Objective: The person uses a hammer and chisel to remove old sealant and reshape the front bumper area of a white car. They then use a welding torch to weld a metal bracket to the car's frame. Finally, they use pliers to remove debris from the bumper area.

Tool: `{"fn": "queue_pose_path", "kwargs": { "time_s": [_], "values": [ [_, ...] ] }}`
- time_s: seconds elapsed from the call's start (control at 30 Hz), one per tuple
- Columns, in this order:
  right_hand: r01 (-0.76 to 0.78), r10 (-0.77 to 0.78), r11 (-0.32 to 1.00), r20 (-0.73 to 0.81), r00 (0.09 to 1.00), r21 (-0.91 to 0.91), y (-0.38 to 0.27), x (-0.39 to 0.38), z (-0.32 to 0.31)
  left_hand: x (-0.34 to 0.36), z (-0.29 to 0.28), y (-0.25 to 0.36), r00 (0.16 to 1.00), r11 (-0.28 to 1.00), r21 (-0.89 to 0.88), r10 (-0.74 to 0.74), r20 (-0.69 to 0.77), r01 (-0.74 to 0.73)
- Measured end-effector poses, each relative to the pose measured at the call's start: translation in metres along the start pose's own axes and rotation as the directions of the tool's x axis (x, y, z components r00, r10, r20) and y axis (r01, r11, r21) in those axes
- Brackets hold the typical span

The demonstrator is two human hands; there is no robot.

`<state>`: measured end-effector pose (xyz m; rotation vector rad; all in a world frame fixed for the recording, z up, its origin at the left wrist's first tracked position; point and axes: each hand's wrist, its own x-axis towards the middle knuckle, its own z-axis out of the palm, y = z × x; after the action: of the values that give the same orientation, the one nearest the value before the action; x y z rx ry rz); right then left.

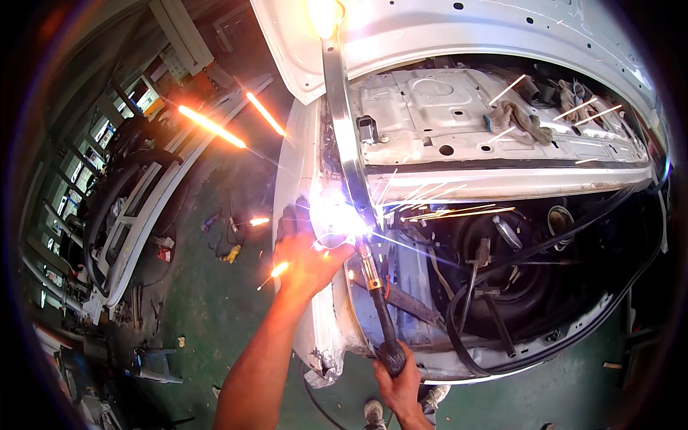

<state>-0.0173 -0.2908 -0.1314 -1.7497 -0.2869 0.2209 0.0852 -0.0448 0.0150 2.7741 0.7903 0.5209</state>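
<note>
My right hand [401,387] is closed around the black handle of a welding torch [373,283], whose tip meets a white-blue flare [347,215] spraying sparks. My left hand [308,261] rests at the white car body edge [312,330] just left of the flare; glare and shadow obscure its fingers and whatever they may grip. A long metal strut [337,100] runs upward from the weld area. The open trunk bay holds metal tools [480,254], a black hose [545,238] and a dark round well [512,279].
A raised white panel [466,25] tops the car; gloves [516,122] lie on the inner panel [416,107]. At left are bumper parts [140,240], a yellow tool [231,253] on the green floor [193,337] and a low stand [154,362]. My shoes show below.
</note>
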Motion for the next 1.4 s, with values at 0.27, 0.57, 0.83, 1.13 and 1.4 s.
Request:
{"fn": "queue_pose_path", "kwargs": {
  "time_s": [0.27, 0.57, 0.83, 1.13, 1.4],
  "values": [
    [0.047, -0.047, 0.999, 0.002, 0.999, 0.004, -0.008, 0.0, -0.002, -0.001, 0.003, 0.004, 0.973, 0.997, 0.079, 0.026, -0.23, -0.007],
    [0.01, -0.011, 0.999, 0.025, 1.0, 0.043, 0.0, -0.001, -0.011, 0.003, -0.002, 0.008, 0.998, 0.998, 0.023, -0.059, -0.034, 0.06],
    [-0.032, 0.029, 0.998, 0.051, 0.998, 0.049, -0.006, -0.002, -0.009, 0.003, -0.002, 0.008, 0.994, 0.994, 0.052, -0.092, -0.059, 0.095],
    [0.057, -0.057, 0.998, -0.008, 0.998, -0.013, -0.006, 0.002, -0.004, 0.003, -0.009, 0.013, 0.996, 0.995, 0.033, -0.094, -0.006, 0.094],
    [0.022, -0.022, 1.0, 0.017, 1.0, -0.012, -0.009, 0.003, -0.004, 0.003, -0.006, 0.011, 0.993, 0.991, 0.09, -0.097, -0.062, 0.102]
  ]
}}
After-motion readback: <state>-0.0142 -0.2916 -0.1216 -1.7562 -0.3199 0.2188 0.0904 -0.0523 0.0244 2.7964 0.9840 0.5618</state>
